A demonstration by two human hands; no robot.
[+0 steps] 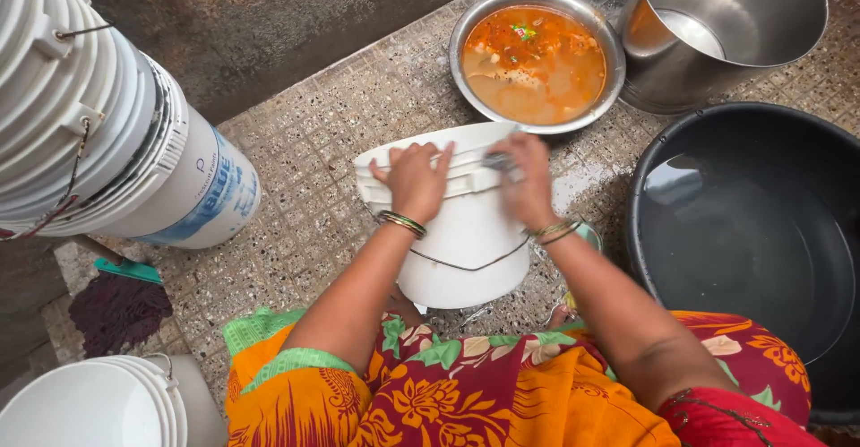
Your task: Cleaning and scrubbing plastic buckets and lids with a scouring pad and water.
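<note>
white bucket held and scrubbed on the tiled floor

a white plastic bucket [466, 232] lies on its side on the speckled tile floor [313, 151], its rim turned away from the person and its wire handle hanging across its lower side. the left hand [414, 178] rests on the upper side of the bucket just behind the rim, fingers [428, 157] spread and pressing down, steadying it. the right hand [527, 183] is on the same rim, to the right of the left hand, its fingers clenched around a small greyish scrubbing pad [500, 162] held against the bucket; the hand is blurred. both wrists carry bangles.

just beyond the bucket's rim stands a steel bowl [537, 57] of orange, murky water with scraps floating in it. beyond and to the right of the bucket is a tilted steel pot [726, 30]. right of the bucket sits a large black tub [752, 241] holding clear water. to the bucket's left lies a stack of white buckets [98, 116] on its side, and another stack [94, 402] stands nearer the person.
</note>
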